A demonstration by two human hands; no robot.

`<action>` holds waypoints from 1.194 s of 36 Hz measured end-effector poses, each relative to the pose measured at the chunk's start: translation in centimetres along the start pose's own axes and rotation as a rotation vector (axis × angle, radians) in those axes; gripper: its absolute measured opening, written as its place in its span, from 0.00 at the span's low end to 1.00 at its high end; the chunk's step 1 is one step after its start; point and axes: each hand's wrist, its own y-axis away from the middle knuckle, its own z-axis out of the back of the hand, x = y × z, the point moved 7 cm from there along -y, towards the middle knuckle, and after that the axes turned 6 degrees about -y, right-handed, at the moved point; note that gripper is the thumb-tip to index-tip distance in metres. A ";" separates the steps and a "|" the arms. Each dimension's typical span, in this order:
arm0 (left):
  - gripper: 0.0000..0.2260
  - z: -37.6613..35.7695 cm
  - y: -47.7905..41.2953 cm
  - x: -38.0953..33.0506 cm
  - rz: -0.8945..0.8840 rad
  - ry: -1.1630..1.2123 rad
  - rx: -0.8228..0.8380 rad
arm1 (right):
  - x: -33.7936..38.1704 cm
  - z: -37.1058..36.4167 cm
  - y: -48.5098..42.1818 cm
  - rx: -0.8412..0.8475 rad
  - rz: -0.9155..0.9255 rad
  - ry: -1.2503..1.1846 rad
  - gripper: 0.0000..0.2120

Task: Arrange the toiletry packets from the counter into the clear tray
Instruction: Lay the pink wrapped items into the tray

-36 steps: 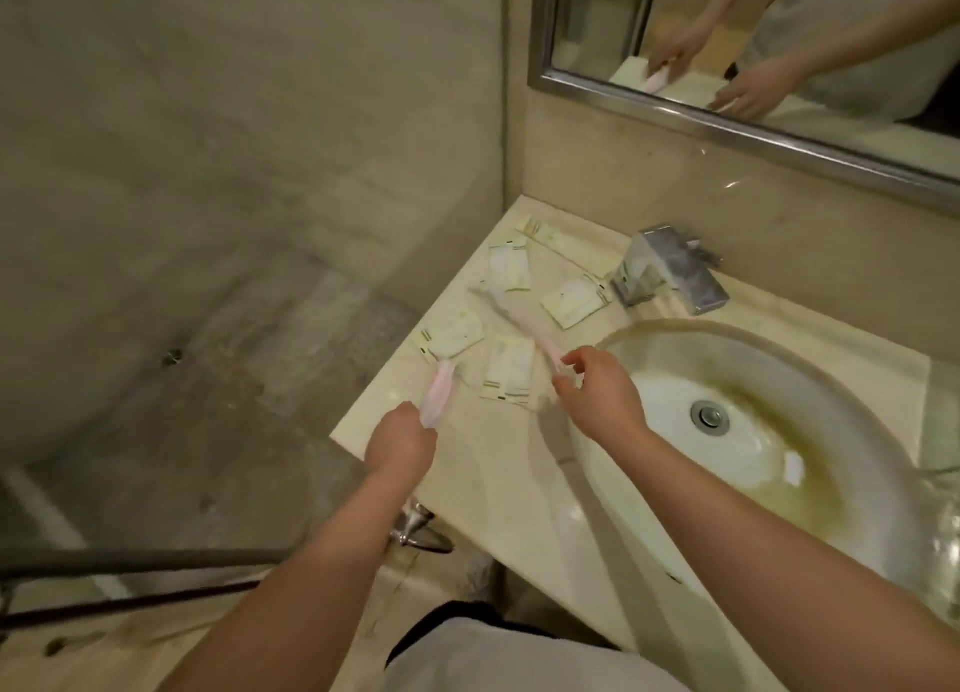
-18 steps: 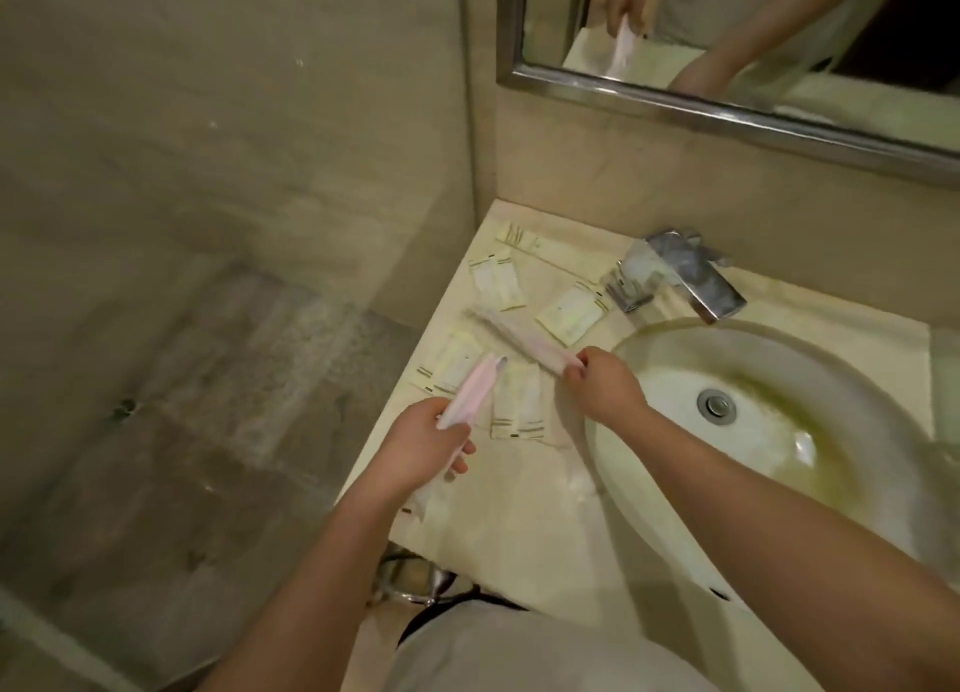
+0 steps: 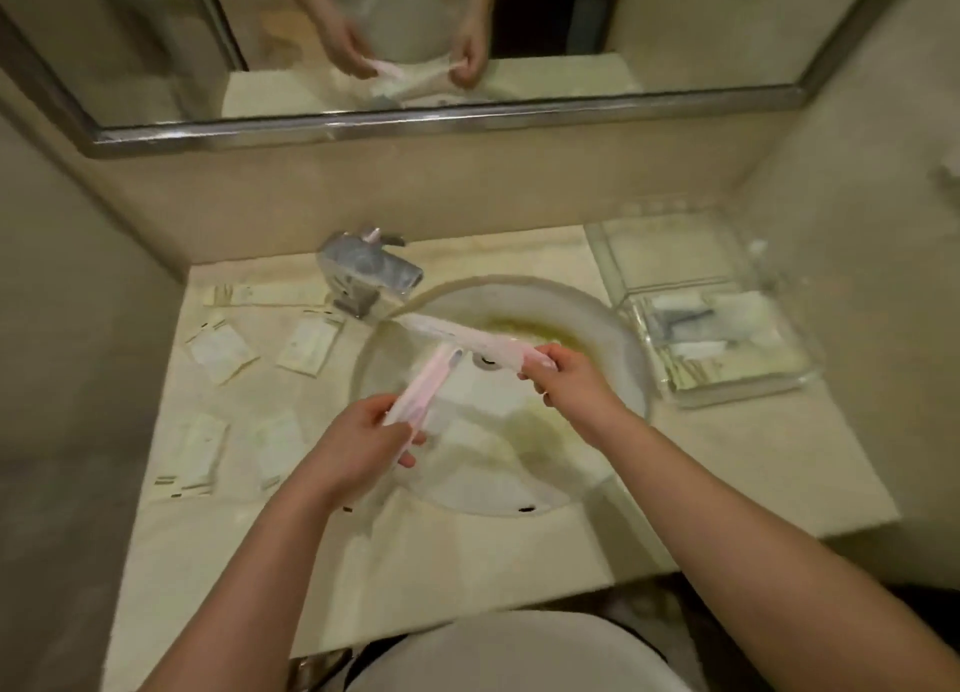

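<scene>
Head view — left packet (image 3: 423, 382) up-right, right packet (image 3: 457, 335) up-left.

The long packet (image 3: 423, 387) in the left hand (image 3: 358, 442) is showing pale pink, with a small dark patch near its far tip. The long packet (image 3: 462, 340) in the right hand (image 3: 569, 379) is looking whiter, blushing pink toward the fingers. The flat packets (image 3: 221, 351) are lying cream-white with short dark and gold dashes along their edges. The tabletop (image 3: 395, 561) is showing mottled beige. The sink (image 3: 613, 327) is showing white, staining yellow-green around the drain. The clear tray (image 3: 748, 387) is holding white and grey packets. The faucet (image 3: 366, 273) is gleaming silver.
</scene>
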 end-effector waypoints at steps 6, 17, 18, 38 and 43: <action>0.08 -8.8 -0.7 -7.0 -0.018 -0.012 0.147 | -2.7 12.6 2.2 -0.109 0.039 0.003 0.05; 0.12 -20.0 -1.2 -15.1 -0.199 -0.101 0.095 | -7.0 28.2 4.6 -0.109 -0.006 -0.108 0.09; 0.12 -20.3 -1.4 -15.5 -0.232 -0.195 0.044 | -7.2 28.9 4.6 -0.128 0.002 -0.111 0.09; 0.08 -21.0 -4.0 -20.8 -0.648 -0.757 -0.326 | -7.6 32.2 2.9 -0.300 -0.007 -0.281 0.13; 0.10 -21.1 -5.6 -20.7 -0.677 -0.749 -0.323 | -6.9 32.2 2.2 -0.351 -0.022 -0.244 0.12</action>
